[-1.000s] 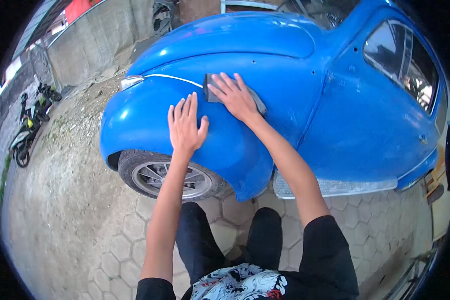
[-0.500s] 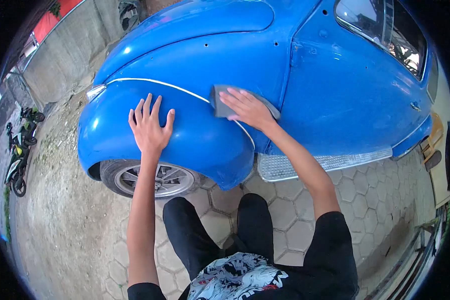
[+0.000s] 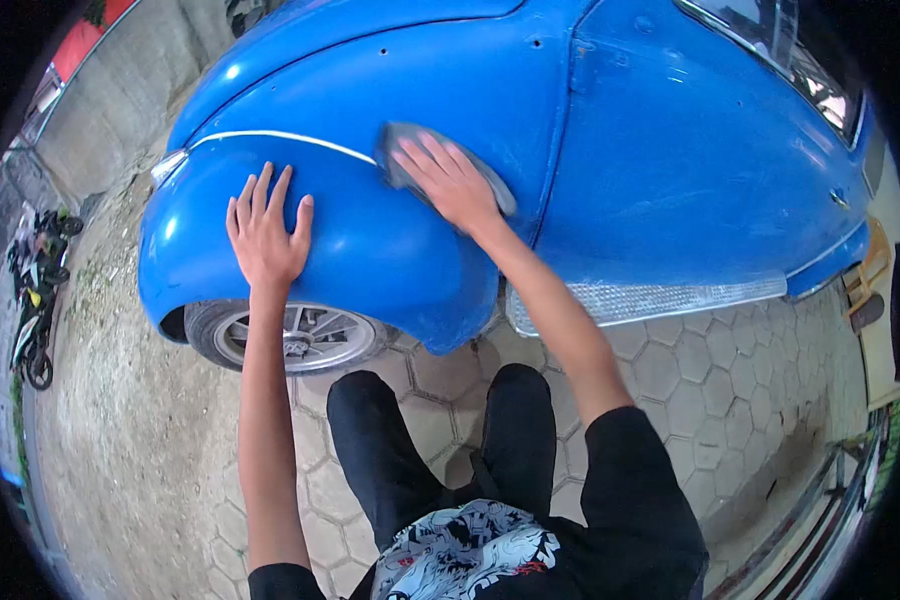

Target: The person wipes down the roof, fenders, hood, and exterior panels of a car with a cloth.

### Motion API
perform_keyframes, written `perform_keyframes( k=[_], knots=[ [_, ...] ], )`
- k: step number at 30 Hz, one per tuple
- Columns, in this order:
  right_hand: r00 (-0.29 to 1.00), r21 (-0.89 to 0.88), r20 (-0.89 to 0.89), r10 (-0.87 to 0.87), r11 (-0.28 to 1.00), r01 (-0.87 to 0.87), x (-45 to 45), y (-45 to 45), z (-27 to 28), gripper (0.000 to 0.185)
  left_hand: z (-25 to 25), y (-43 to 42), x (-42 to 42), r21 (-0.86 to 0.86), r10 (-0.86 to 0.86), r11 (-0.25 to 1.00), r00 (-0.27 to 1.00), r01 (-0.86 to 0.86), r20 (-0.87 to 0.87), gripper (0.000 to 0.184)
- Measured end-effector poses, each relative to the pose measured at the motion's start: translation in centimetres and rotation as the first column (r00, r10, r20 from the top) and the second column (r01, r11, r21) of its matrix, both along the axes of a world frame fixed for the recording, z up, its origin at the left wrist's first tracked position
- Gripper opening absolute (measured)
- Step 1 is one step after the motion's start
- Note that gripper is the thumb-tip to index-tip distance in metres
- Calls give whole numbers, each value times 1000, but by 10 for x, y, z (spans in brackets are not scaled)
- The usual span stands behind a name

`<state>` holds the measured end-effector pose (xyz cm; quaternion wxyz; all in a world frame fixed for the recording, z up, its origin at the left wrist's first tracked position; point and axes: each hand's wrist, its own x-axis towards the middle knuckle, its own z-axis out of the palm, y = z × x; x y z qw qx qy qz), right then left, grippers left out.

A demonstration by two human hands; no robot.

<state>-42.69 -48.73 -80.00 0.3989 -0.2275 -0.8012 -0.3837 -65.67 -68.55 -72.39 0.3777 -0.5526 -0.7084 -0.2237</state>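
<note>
In the head view, the right hand (image 3: 460, 195) presses a grey cloth (image 3: 492, 175) beside the fender (image 3: 380, 250), apparently mid-wipe; moving it calls for even palm pressure. The cloth's long axis runs ten to four o'clock, its front end unclear, at two o'clock from the left hand (image 3: 268, 245), spread empty on the fender.

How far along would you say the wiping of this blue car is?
The fender looks glossy, so perhaps done, though unconfirmed. In hand: the right hand presses a grey cloth beside the white trim, the left hand resting on the fender. The door shows pale smudges, so probably remains.
</note>
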Motion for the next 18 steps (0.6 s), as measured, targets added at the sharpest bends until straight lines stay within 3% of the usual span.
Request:
perform_keyframes(
  k=[2, 4, 8, 10, 12, 14, 16, 18],
  knots=[
    [997, -121, -42, -57, 991, 52, 36, 6, -61, 61, 1, 1, 1, 17, 6, 1000, 1000, -6, 0, 51],
    [988, -40, -39, -147, 989, 145, 50, 15, -85, 60, 3, 2, 2, 20, 17, 1000, 1000, -17, 7, 51],
    [990, -56, -121, -75, 996, 69, 43, 16, -49, 57, 6, 0, 5, 22, 14, 1000, 999, -15, 29, 52],
    [952, -175, -186, -244, 961, 213, 35, 14, 26, 65, 8, 0, 7, 6, 22, 1000, 998, -22, 51, 53],
    [851, -158, -502, -155, 984, 86, 34, 16, 126, 60, 9, -1, 7, -17, 33, 999, 998, -32, 45, 53],
    [739, 54, -672, 48, 998, -16, 28, 55, 196, 58, 7, -3, 8, -37, 48, 998, 998, -46, 45, 52],
    [811, -14, -583, -56, 998, 60, 33, 63, 254, 55, 7, 0, 8, -36, 56, 998, 998, -55, 36, 51],
    [820, 0, -568, -71, 996, 86, 33, 72, 259, 50, 7, 3, 7, -11, 45, 999, 998, -45, 39, 52]
  ],
)
